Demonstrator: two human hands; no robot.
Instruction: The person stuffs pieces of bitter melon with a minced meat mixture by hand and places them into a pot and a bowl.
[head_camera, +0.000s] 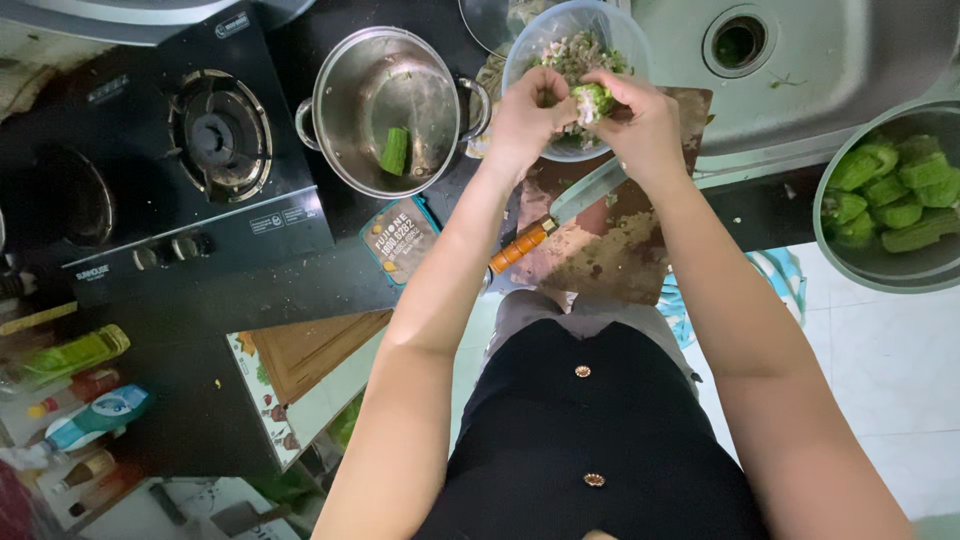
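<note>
Both hands meet over a clear glass bowl (530, 55) of minced filling. The right hand (640, 125) is curled around a short green piece of bitter gourd (593, 100), gripping it between thumb and fingers. The left hand (525, 120) is bent in against the same piece, fingertips pressed to its open end; whether they pinch a bit of filling is hard to tell, since the fingers hide it. The bowl sits directly beneath and just beyond the hands, on a worn wooden cutting board (620, 255). Just under the right wrist, a knife (560, 215) with an orange handle lies on the board, blade pointing toward the bowl. To the left of the left hand stands a steel pot (345, 150) holding one stuffed gourd piece (394, 150), with a black gas stove (150, 150) farther left. Well to the right of the right hand, a grey bowl (850, 265) holds more cut gourd sections (890, 195), beside the steel sink (850, 60).
</note>
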